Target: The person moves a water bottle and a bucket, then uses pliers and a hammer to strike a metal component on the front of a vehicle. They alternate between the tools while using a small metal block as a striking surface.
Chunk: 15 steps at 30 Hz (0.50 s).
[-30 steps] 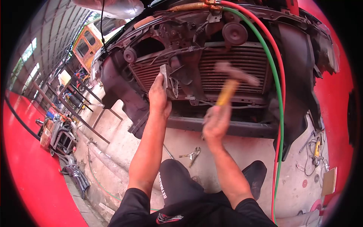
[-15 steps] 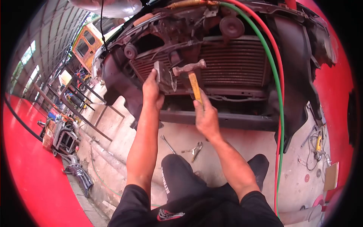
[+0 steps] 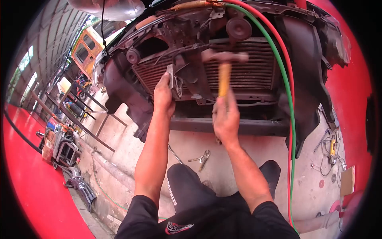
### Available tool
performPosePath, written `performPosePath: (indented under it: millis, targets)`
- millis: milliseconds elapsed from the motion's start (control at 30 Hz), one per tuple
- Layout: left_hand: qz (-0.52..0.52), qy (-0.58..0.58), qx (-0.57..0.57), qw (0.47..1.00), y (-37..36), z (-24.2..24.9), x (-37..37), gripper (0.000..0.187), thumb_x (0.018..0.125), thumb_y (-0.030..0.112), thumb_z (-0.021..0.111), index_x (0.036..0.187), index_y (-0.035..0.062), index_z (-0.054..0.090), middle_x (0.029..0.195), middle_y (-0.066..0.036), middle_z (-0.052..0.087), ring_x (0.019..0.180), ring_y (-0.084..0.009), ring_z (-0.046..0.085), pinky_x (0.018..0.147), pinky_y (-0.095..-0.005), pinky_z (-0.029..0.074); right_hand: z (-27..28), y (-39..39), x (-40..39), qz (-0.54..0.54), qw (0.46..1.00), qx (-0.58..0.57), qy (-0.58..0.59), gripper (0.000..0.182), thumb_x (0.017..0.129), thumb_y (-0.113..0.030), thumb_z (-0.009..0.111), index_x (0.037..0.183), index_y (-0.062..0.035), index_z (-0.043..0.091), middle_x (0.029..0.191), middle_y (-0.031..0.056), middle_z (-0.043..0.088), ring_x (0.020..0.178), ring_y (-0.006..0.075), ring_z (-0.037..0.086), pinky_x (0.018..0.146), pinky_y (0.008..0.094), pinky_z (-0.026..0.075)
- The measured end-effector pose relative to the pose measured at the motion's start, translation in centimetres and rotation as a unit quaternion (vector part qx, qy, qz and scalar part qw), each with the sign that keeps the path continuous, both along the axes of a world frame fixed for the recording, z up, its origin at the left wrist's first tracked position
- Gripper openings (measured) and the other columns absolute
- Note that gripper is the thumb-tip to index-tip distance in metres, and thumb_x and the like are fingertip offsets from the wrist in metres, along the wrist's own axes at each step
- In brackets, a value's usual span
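My right hand [image 3: 226, 119] is closed around the yellow handle of a hammer [image 3: 224, 79]. Its head, blurred by motion, is raised in front of the finned radiator [image 3: 248, 69], to the right of my left hand [image 3: 163, 95]. That hand grips a flat grey metal block [image 3: 171, 76], its thumb along the upper part and the other fingers mostly hidden behind. Right beside the block is a small bent metal bracket [image 3: 179, 88] at the middle of the car's stripped front end.
Red and green hoses [image 3: 291, 103] hang down on the right. Locking pliers [image 3: 201, 160] and a long metal tool [image 3: 175, 153] lie on the floor before my knees. A yellow power tool [image 3: 332, 147] lies at right; a metal frame [image 3: 85, 127] stands at left.
The hammer has swung up and to the right, away from the metal block. My left hand keeps its grip on the block, which appears turned more edge-on.
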<state>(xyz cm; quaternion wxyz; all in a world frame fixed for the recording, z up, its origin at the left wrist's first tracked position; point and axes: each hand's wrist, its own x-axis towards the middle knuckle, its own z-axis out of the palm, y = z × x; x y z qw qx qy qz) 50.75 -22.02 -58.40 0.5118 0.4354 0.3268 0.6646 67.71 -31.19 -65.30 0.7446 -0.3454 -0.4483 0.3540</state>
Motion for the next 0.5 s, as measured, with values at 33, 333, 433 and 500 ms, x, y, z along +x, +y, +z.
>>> performPosePath:
  millis: [33,333,433,500]
  targets:
    - [0.003,0.006,0.006,1.0,-0.1,0.2,0.3,0.031,0.1,0.024,0.044,0.113,0.0015,0.06,0.102,-0.007,0.066,0.087,-0.018,0.065,0.078,-0.0331,0.053,0.8,-0.2,0.0,-0.01,0.995,-0.002,0.102,0.043,0.098,-0.017,0.05,0.138,-0.002,0.043,0.075,0.0048,0.056,0.065,0.0131,0.054,0.064,0.0273,0.049]
    - [0.011,0.03,-0.029,0.999,-0.6,1.2,-0.1,0.033,0.1,0.025,0.044,0.116,0.0012,0.059,0.101,-0.005,0.065,0.087,-0.015,0.062,0.078,-0.0293,0.05,-3.2,0.7,-1.9,0.02,0.99,-0.029,-0.133,0.046,0.1,-0.028,0.045,0.14,-0.0064,0.041,0.071,0.0036,0.056,0.054,0.0085,0.052,0.055,0.0218,0.043]
    - [0.017,0.04,0.0,0.999,-0.7,1.5,0.5,0.03,0.099,0.025,0.046,0.112,0.0028,0.061,0.098,-0.004,0.065,0.082,-0.0143,0.062,0.074,-0.0285,0.05,-2.2,0.0,-2.1,-0.025,0.993,-0.088,0.081,0.052,0.098,-0.025,0.048,0.142,-0.0001,0.033,0.1,0.0203,0.064,0.078,0.024,0.064,0.075,0.0338,0.05]
    - [-0.002,0.054,0.001,0.999,-0.5,1.8,0.2,0.028,0.099,0.024,0.047,0.108,0.003,0.063,0.093,-0.003,0.066,0.08,-0.0142,0.063,0.071,-0.0272,0.051,-3.9,-0.1,-3.8,-0.023,0.998,-0.035,-0.051,0.051,0.098,-0.024,0.049,0.141,0.0003,0.035,0.097,0.0175,0.064,0.072,0.0201,0.06,0.07,0.0319,0.049]
